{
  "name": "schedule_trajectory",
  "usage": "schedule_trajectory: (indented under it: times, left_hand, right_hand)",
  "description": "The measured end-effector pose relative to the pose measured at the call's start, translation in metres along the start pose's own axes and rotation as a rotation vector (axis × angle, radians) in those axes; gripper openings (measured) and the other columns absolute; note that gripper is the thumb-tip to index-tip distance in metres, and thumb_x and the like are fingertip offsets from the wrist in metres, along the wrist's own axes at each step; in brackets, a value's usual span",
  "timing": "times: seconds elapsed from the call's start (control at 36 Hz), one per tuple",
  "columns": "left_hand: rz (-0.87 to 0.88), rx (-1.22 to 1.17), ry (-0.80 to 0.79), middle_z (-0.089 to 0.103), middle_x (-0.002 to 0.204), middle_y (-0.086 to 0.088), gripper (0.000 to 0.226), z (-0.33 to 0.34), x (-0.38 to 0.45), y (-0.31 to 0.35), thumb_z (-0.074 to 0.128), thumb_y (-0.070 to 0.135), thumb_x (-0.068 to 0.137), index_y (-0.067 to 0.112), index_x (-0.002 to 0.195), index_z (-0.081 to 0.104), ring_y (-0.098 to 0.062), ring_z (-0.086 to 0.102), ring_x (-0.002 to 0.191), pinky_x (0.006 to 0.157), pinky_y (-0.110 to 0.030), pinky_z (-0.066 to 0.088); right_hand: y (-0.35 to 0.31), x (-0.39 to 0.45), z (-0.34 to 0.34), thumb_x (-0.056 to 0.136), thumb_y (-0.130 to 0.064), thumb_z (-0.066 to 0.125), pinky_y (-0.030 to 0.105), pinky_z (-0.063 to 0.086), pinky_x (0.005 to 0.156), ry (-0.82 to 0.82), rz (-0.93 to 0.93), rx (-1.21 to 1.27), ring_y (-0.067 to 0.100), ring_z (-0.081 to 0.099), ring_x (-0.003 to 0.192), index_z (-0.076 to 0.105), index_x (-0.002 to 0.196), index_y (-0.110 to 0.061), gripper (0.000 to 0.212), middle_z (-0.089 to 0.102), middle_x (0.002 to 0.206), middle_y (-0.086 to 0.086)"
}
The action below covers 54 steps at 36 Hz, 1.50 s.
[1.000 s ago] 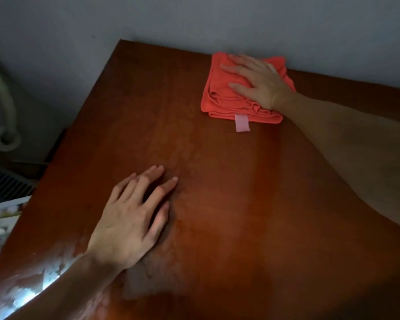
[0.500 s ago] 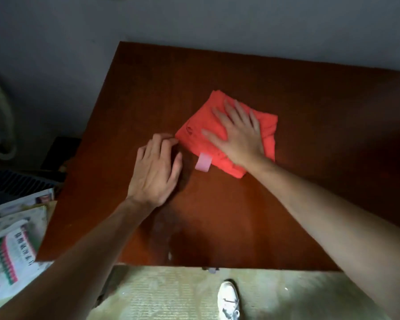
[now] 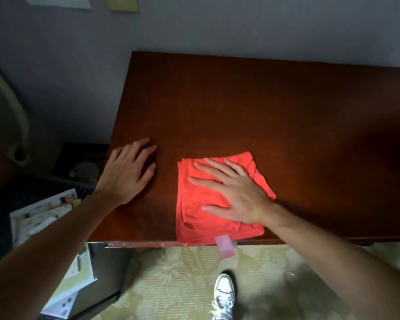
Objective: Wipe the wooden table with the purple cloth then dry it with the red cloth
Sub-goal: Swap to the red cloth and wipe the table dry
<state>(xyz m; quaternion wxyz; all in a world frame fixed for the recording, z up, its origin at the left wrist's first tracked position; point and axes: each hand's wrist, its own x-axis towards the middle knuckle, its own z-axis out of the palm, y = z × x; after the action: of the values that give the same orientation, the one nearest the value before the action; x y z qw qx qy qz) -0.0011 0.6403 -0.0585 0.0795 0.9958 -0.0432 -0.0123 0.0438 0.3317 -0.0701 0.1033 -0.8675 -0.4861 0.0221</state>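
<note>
Here the right hand's [image 3: 238, 192] fingers [image 3: 214, 165] lie spread flat, pressing the folded red terry cloth [image 3: 203, 218] directly beneath them, pointing toward ten o'clock. The roughly square cloth sits at the brown wooden surface's [image 3: 286, 116] near edge, its pink tag [image 3: 224, 247] overhanging at six o'clock. The left hand [image 3: 127, 172], open and empty, rests at nine o'clock.

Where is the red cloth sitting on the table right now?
In the head view, the red cloth lies flat at the wooden table's near edge, under the right hand, with the left hand apart to its left.
</note>
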Motion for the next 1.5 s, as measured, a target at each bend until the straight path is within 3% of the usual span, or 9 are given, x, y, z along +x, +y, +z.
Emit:
schedule_trajectory:
  times: [0.08, 0.36, 0.56, 0.72, 0.83, 1.08, 1.25, 1.36, 1.5]
  left_hand:
    - [0.022, -0.014, 0.002, 0.043, 0.153, -0.008, 0.056, 0.005, 0.005, -0.005, 0.025, 0.048, 0.103, 0.019, 0.147, 0.044, -0.029, 0.046, 0.136, 0.111, -0.046, 0.032]
    - [0.025, -0.082, -0.005, 0.041, 0.155, -0.005, 0.052, 0.009, 0.01, -0.007, 0.029, 0.042, 0.105, 0.019, 0.149, 0.044, -0.019, 0.032, 0.147, 0.119, -0.035, 0.016]
    - [0.021, -0.125, -0.018, 0.041, 0.156, -0.001, 0.05, 0.009, 0.015, -0.008, 0.033, 0.041, 0.105, 0.019, 0.148, 0.047, -0.013, 0.029, 0.15, 0.121, -0.036, 0.021]
    - [0.035, -0.132, 0.004, 0.043, 0.154, 0.0, 0.05, 0.011, 0.013, -0.009, 0.038, 0.041, 0.103, 0.02, 0.147, 0.049, -0.013, 0.031, 0.15, 0.122, -0.035, 0.02]
    - [0.045, -0.131, 0.017, 0.043, 0.154, -0.002, 0.05, 0.012, 0.013, -0.009, 0.039, 0.042, 0.103, 0.018, 0.147, 0.049, -0.013, 0.029, 0.15, 0.124, -0.036, 0.02]
    - [0.073, -0.177, 0.082, 0.043, 0.154, -0.002, 0.049, 0.01, 0.007, -0.007, 0.036, 0.042, 0.106, 0.016, 0.145, 0.048, -0.015, 0.03, 0.149, 0.124, -0.033, 0.015]
    - [0.046, -0.271, 0.201, 0.049, 0.141, -0.009, 0.04, 0.008, 0.004, -0.009, 0.04, 0.035, 0.105, 0.009, 0.132, 0.054, -0.026, 0.05, 0.13, 0.105, -0.04, 0.037]
    - [-0.04, -0.301, 0.361, 0.053, 0.131, -0.01, 0.032, 0.004, -0.005, -0.012, 0.042, 0.03, 0.104, 0.009, 0.123, 0.058, -0.026, 0.053, 0.118, 0.096, -0.039, 0.037]
    - [-0.099, -0.327, 0.347, 0.052, 0.131, -0.013, 0.033, 0.003, -0.027, -0.031, 0.041, 0.027, 0.102, 0.007, 0.124, 0.057, -0.029, 0.052, 0.116, 0.093, -0.041, 0.037]
  right_hand:
    - [0.034, 0.032, -0.007, 0.097, -0.065, 0.049, 0.044, 0.007, 0.128, -0.035, -0.108, -0.006, 0.013, 0.009, 0.159, 0.037, 0.156, -0.042, 0.064, 0.02, 0.171, -0.008]
    - [0.155, 0.168, -0.024, 0.101, -0.065, 0.035, 0.057, 0.018, 0.124, -0.104, -0.194, -0.095, 0.019, 0.011, 0.159, 0.028, 0.16, -0.039, 0.065, 0.015, 0.172, -0.005]
    - [0.225, 0.256, -0.038, 0.102, -0.063, 0.034, 0.053, 0.023, 0.122, -0.037, -0.15, -0.099, 0.021, 0.02, 0.157, 0.033, 0.159, -0.033, 0.064, 0.024, 0.17, -0.002]
    - [0.249, 0.297, -0.045, 0.096, -0.07, 0.029, 0.048, 0.019, 0.121, -0.01, 0.061, -0.059, 0.021, 0.023, 0.156, 0.034, 0.158, -0.038, 0.07, 0.026, 0.169, -0.005]
    - [0.237, 0.308, -0.045, 0.091, -0.074, 0.025, 0.05, 0.015, 0.123, 0.034, 0.304, -0.02, 0.025, 0.02, 0.157, 0.032, 0.158, -0.039, 0.076, 0.025, 0.17, -0.001]
    - [0.17, 0.258, -0.032, 0.086, -0.086, 0.02, 0.054, 0.006, 0.126, 0.105, 0.525, 0.001, 0.023, 0.009, 0.159, 0.028, 0.16, -0.036, 0.091, 0.017, 0.172, 0.001]
    - [0.072, 0.187, -0.015, 0.082, -0.085, 0.015, 0.052, 0.005, 0.127, 0.113, 0.532, -0.019, 0.021, 0.008, 0.159, 0.028, 0.16, -0.036, 0.093, 0.018, 0.172, -0.001]
    - [0.003, 0.136, 0.007, 0.087, -0.082, 0.021, 0.05, 0.01, 0.127, 0.152, 0.509, -0.066, 0.021, 0.014, 0.159, 0.034, 0.158, -0.035, 0.087, 0.025, 0.17, -0.001]
    - [-0.087, 0.081, 0.025, 0.093, -0.079, 0.031, 0.053, 0.013, 0.126, 0.165, 0.374, -0.087, 0.02, 0.012, 0.16, 0.034, 0.159, -0.034, 0.08, 0.024, 0.17, -0.001]
